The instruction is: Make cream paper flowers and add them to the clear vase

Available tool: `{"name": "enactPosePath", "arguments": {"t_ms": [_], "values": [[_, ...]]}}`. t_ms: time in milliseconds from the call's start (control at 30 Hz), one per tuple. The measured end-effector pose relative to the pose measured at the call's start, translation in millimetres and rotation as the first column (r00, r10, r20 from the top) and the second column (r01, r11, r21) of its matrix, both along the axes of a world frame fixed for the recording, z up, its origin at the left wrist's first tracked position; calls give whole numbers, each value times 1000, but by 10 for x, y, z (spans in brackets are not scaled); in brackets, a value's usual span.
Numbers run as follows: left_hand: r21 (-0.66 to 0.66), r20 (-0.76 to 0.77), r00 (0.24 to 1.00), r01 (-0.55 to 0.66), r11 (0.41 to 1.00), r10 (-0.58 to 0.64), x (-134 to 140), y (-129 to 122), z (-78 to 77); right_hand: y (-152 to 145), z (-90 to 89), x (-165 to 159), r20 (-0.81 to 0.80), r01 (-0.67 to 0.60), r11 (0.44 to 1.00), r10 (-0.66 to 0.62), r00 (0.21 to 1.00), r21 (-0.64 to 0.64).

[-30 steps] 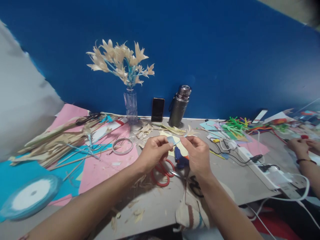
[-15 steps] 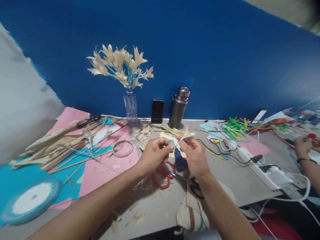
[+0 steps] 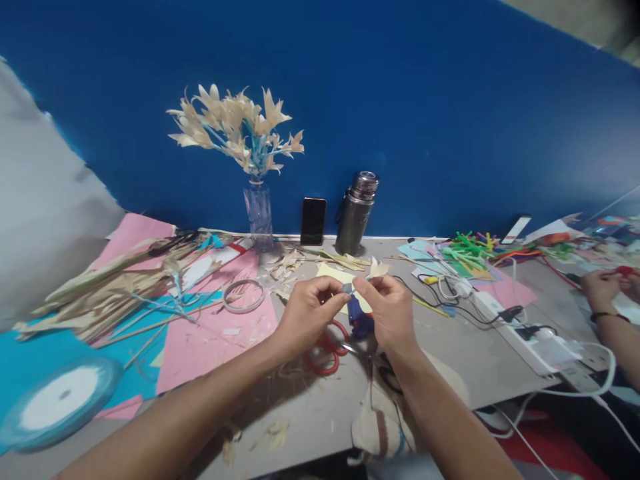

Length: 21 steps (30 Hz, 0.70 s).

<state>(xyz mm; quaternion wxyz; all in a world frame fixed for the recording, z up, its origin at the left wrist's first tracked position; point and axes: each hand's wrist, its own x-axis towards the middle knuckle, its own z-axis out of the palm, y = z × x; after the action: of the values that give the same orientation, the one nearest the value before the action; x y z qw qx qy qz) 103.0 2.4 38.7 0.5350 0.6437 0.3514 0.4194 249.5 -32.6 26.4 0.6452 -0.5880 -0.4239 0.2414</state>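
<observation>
My left hand (image 3: 311,312) is closed in a pinch on a small strip of blue-grey ribbon (image 3: 347,288). My right hand (image 3: 393,310) pinches a small cream husk flower (image 3: 379,267) by its thin blue stem, and its bloom shows above the fingers. The ribbon and the stem meet between the two hands. Below them on the table lie red-handled scissors (image 3: 320,365) and a dark blue tool (image 3: 359,321), partly hidden by my right hand. A spool of blue ribbon (image 3: 63,395) lies at the left.
Husk flowers (image 3: 235,123) stand in a clear bottle (image 3: 258,217) by the wall, near a phone (image 3: 313,221) and a steel flask (image 3: 356,217). Dried husks (image 3: 110,293) lie at left, a tape ring (image 3: 243,307) nearer. A power strip (image 3: 515,337) and another person's hand (image 3: 600,290) are at right.
Both hands stay together. The flower has sunk slightly lower behind my right fingers, and my left fingertips have shifted a little to the right, closer to the stem. The view has shifted slightly.
</observation>
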Motion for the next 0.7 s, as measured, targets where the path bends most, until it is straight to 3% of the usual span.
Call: {"name": "enactPosePath", "arguments": {"t_ms": [167, 267, 533, 600, 700], "values": [[-263, 117, 977, 204, 943, -179, -23, 71, -31, 5, -41, 45, -247, -280, 958, 287, 926, 64], [-316, 177, 958, 272, 909, -225, -25, 94, -44, 3, -47, 61, -274, -260, 964, 263, 925, 48], [-146, 39, 995, 101, 984, -96, -14, 13, 22, -23, 22, 7, -95, -38, 999, 37, 995, -10], [-113, 38, 997, 70, 991, -66, -15, 11, 21, -15, -1, 22, -111, -61, 998, 60, 992, -7], [-189, 68, 992, 114, 975, -102, -21, 43, -13, -6, -45, 67, -236, -234, 971, 239, 942, 48]]}}
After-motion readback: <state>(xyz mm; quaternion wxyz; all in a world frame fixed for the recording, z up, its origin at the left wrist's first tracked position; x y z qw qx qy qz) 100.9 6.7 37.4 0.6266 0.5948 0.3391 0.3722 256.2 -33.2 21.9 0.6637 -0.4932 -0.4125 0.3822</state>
